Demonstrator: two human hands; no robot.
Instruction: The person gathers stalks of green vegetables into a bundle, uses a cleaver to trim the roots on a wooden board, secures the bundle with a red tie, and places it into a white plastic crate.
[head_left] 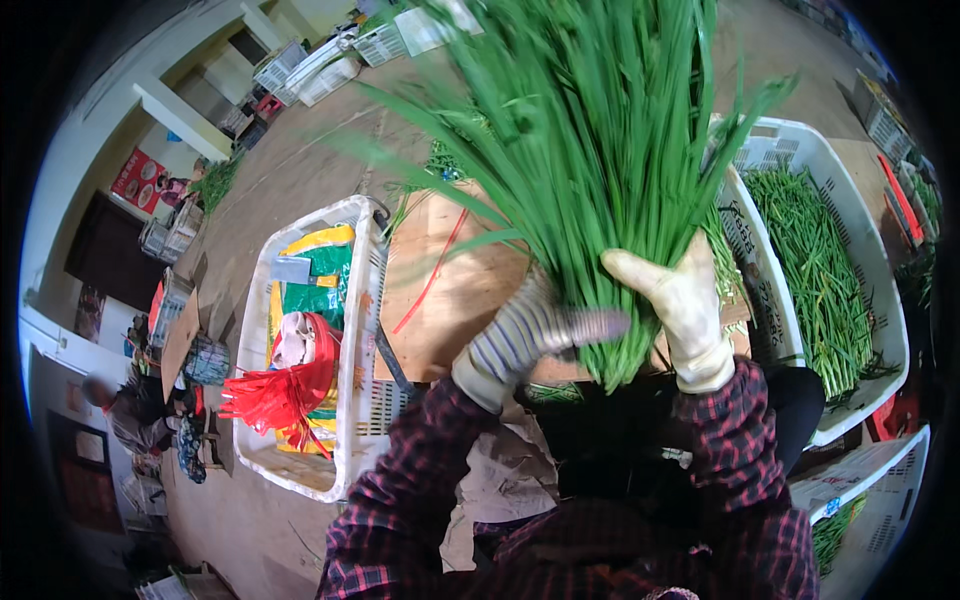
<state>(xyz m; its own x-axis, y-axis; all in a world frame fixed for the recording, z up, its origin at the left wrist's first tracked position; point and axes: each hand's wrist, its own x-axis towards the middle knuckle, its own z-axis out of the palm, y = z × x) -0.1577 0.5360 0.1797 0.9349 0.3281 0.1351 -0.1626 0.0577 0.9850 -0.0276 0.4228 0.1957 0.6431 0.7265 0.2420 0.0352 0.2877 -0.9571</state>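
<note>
A large bunch of long green garlic chives (600, 170) stands upright in front of me, its leaves fanning out at the top. My left hand (515, 335), in a striped glove, is closed around the left side near the pale stem ends; its fingers are slightly blurred. On the other side my right hand (680, 305), in a cream glove, grips the bunch with its thumb across the front. Below and behind the chives lies a wooden board (410, 245) with a thin red strip (434, 270) on it. Part of the board is hidden by the bunch.
To the left, a white crate (343, 400) holds red ties (270, 400), a small cleaver (290, 268) and yellow-green sacking. A white crate (888, 270) at right contains loose chives (810, 270). Another crate (870, 470) is at lower right. A person (140, 420) sits far left.
</note>
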